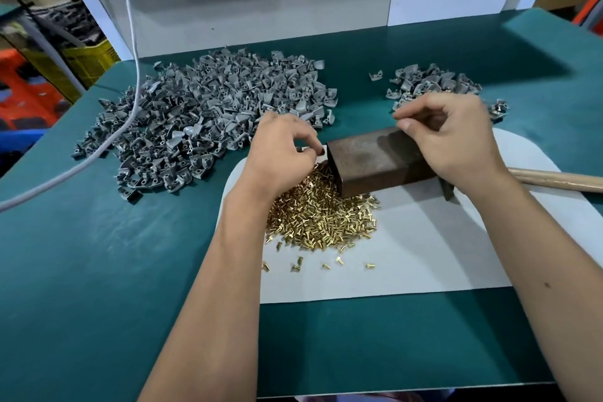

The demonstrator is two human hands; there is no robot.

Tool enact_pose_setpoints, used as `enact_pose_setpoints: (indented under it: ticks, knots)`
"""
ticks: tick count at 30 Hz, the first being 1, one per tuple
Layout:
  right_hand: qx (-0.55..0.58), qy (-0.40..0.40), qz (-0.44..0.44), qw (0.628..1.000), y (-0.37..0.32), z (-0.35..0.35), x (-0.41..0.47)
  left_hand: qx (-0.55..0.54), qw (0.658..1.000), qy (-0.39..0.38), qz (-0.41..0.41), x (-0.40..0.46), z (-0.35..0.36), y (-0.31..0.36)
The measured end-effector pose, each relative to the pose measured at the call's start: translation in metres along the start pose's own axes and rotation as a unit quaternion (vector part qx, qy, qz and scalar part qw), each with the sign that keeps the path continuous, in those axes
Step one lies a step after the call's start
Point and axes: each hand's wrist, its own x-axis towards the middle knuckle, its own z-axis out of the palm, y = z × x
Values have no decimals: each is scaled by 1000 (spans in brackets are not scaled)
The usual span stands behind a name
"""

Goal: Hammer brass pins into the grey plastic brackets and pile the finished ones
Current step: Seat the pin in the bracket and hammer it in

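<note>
Unfinished bracket heap [202, 121]: large, far left of worktop [98, 271]
Finished pile [430, 83]: small, far right
Left hand [280, 153]: fingers curled over brass pins [321, 222], grasp unclear
Right hand [456, 137]: fingers pinched above steel block [378, 160], contents unseen

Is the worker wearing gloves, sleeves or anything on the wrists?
No. The left hand and right hand are both bare, with no gloves, rings, watch or bands visible. Both forearms are uncovered right down to the frame's bottom edge; no sleeve shows.
</note>
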Motion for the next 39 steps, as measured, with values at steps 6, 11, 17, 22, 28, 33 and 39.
enact_pose_setpoints:
  ticks: [6, 11, 17, 22, 28, 33, 39]
  knots:
    - [23, -4, 24, 999, 9, -2, 3, -23, 1000, 2, -1, 0, 6, 4]
    - [5, 27, 31, 999, 10, -8, 0, 14, 1000, 22, -18, 2, 8, 3]
    - [-28, 19, -6, 999, -8, -5, -4, 82, 991, 61, -87, 1, 1, -10]
    - [-61, -26, -34, 997, -20, 1, -8, 56, 990, 37, -126, 1, 2, -12]
    - [-78, -23, -40, 996, -24, -1, -10, -1, 990, 109, -85, 1, 4, -1]
    - [-96, -7, -75, 992, -26, -1, -10, -200, 967, 133, -86, 1, 12, 23]
    - [-100, -9, -116, 988, -27, 3, -11, -289, 951, 104, -38, -4, 31, 45]
